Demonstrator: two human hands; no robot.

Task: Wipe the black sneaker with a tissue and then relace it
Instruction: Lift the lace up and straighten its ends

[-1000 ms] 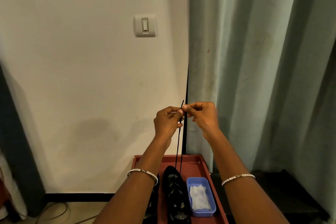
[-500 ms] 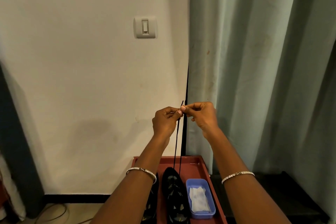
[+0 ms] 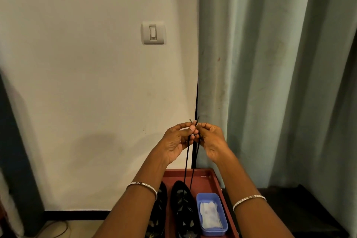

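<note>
— Where was the black sneaker [image 3: 183,208]?

— Low in the view, on the red tray [image 3: 205,176], toe toward the wall. A second dark shoe [image 3: 161,206] lay on its left. On its right stood a blue tub [image 3: 212,197] holding a white tissue [image 3: 209,215].

— And the hands?

— Raised above the tray, close together. The left hand [image 3: 174,143] and the right hand [image 3: 213,142] each pinched the black shoelace [image 3: 187,157] near its ends. The left fingers [image 3: 191,127] and right fingers [image 3: 204,127] were curled, clamped on the lace and touching one another. Two tips poked up just above them.

— Where did the lace run?

— Two strands hung from the hands down to the sneaker's front.

— Anything behind?

— A light switch [image 3: 153,32] on the wall and a pale green curtain [image 3: 270,83] to the right.
</note>
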